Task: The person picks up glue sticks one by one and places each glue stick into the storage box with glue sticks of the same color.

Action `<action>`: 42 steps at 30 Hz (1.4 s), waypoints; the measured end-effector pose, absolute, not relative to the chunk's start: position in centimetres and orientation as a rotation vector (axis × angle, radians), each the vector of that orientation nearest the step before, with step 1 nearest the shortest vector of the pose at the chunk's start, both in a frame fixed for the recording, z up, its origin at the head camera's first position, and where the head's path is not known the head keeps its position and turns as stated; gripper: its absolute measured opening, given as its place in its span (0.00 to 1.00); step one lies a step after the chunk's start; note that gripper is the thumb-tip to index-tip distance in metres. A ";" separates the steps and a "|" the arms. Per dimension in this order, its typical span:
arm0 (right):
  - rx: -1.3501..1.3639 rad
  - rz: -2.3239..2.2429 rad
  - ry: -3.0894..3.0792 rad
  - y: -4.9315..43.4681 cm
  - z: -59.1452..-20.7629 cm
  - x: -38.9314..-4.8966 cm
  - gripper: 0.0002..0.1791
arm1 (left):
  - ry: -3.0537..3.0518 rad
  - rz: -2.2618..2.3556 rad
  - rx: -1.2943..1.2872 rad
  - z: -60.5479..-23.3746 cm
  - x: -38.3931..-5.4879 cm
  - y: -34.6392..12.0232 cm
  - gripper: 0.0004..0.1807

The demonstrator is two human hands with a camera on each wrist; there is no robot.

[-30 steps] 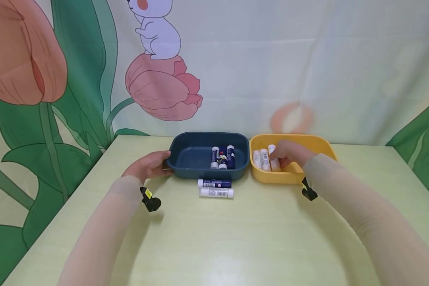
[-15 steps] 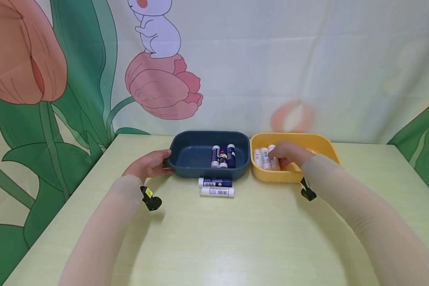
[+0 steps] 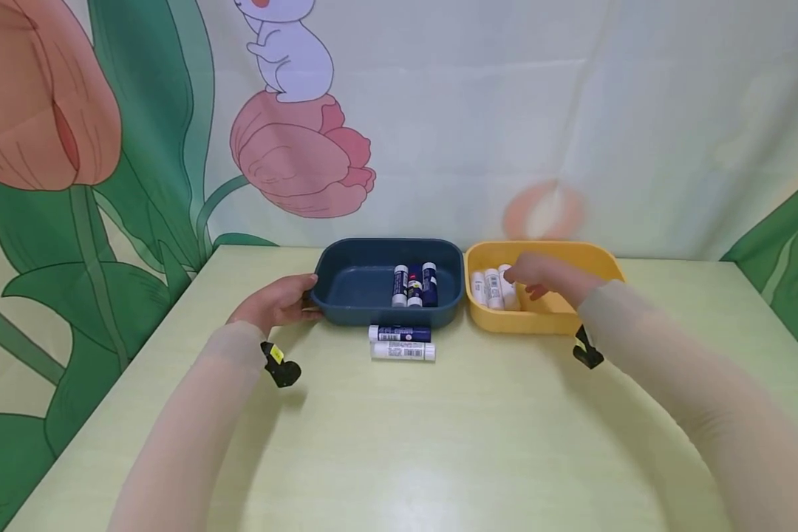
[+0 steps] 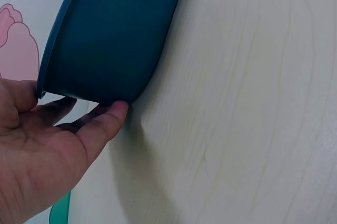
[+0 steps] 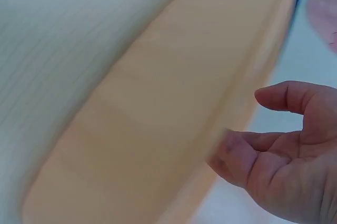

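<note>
The right hand [image 3: 550,276] has eased off the third of three white glue sticks [image 3: 493,290] in the yellow bin [image 3: 532,322], fingers parted, holding nothing; that stick seems placed. Left of those fingers, the left hand [image 3: 274,301] grips the navy bin [image 3: 351,313], holding three dark glue sticks [image 3: 429,287]. Between both hands' fingers, nearer the person, lie one loose navy glue stick [image 3: 402,335] and one loose white glue stick [image 3: 399,352].

Indoor workspace, flower-printed cloth backdrop [image 3: 432,133], pale table [image 3: 465,428]

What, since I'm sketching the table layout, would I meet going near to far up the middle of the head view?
White tube lying on its side, dark blue tube just behind it, blue box, printed cloth.
</note>
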State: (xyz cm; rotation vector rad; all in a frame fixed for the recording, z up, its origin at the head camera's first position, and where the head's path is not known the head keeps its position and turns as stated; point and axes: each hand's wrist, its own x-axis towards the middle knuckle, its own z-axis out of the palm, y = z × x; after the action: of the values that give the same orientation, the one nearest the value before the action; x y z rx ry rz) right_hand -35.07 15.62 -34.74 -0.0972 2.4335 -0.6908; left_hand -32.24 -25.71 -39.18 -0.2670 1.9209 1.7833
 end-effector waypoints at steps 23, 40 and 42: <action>-0.863 -0.732 2.896 9.2 -31.2 -22.0 0.28 | 1.909 1.791 -0.239 -39.3 -32.4 -25.6 0.31; -0.988 -0.552 2.801 4.9 -34.6 -19.9 0.31 | 1.901 1.789 -0.266 -39.3 -32.3 -25.6 0.31; -0.989 -0.527 2.751 4.5 -35.2 -20.2 0.34 | 1.892 1.794 -0.271 -39.3 -32.4 -25.6 0.31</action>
State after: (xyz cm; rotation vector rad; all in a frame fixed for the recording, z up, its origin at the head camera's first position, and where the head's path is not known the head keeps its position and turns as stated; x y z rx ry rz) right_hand -20.19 4.46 -35.19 -0.9886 2.7507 -0.5268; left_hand -32.40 -25.60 -39.29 -0.2708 1.8921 1.7941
